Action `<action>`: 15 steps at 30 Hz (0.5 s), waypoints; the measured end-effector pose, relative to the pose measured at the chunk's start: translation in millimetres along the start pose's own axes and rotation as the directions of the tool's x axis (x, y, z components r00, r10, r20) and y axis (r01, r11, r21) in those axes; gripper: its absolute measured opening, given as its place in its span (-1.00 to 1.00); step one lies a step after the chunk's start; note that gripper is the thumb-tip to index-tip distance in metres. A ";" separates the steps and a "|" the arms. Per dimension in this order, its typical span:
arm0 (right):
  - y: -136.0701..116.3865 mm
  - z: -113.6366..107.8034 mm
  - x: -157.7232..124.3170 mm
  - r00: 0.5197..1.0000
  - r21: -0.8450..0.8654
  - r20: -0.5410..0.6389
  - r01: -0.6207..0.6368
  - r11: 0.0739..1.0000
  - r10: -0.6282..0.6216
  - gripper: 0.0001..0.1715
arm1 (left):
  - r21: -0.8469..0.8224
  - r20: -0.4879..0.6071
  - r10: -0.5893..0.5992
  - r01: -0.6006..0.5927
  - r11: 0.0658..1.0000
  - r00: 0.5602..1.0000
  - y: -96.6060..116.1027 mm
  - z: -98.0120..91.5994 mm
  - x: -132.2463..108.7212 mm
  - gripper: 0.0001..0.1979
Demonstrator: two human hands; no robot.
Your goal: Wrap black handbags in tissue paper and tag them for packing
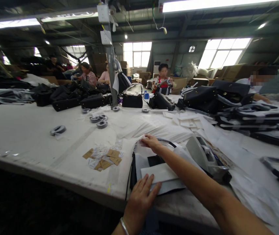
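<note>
A black handbag [133, 171] lies on its side in front of me, with pale sheeting over it and a folded white paper sheet [160, 172] on top. My left hand [143, 191] rests flat at the near edge of that sheet, fingers spread. At the bag's far side, my right hand [151, 143] has thumb and fingers closed on the wrapped handle [137, 143], which arcs away behind it. Some of the handle is hidden by this hand. A thin black strap hangs over the table's near edge on the left. Right of the bag stands a grey tape dispenser [200, 153].
Paper tags [102, 156], brown and white, lie left of the bag. Coiled straps [99, 120] sit farther back. Black bags [67, 98] line the far side around a post [112, 71]. Stacked bags [254, 117] stand right. Several people sit across the white table [31, 130].
</note>
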State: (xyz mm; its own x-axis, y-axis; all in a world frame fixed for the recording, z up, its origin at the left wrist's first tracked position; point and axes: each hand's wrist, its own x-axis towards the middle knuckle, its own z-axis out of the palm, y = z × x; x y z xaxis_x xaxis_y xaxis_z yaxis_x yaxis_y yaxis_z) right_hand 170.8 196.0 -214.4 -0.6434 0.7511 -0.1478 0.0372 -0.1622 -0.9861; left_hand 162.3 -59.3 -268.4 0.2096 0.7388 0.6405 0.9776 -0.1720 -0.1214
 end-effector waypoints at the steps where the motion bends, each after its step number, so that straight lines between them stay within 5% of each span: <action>1: -3.3 -0.6 -0.6 1.000 0.025 0.012 0.018 1.000 -0.018 -0.74 | 0.002 0.010 0.000 0.000 1.000 1.000 -0.1 -0.5 0.3 -0.50; 8: -21.0 -2.3 -51.6 0.977 0.067 0.140 0.154 0.986 -0.162 -0.57 | -0.035 0.046 -0.037 0.039 0.999 0.998 0.7 0.8 -0.9 -0.51; 15: -1.5 -19.3 -145.2 0.832 -0.298 0.437 0.491 0.818 -0.341 -0.83 | -0.061 0.019 -0.132 0.133 0.989 0.991 9.8 -0.9 -4.0 -0.56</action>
State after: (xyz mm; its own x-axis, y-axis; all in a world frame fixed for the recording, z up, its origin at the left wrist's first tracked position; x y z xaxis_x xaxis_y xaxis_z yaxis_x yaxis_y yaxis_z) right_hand 279.0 99.5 -192.9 -0.8824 0.4009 0.2464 -0.0580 0.4269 -0.9024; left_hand 171.0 -64.5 -271.5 0.0790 0.7671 0.6366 0.9937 -0.1117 0.0113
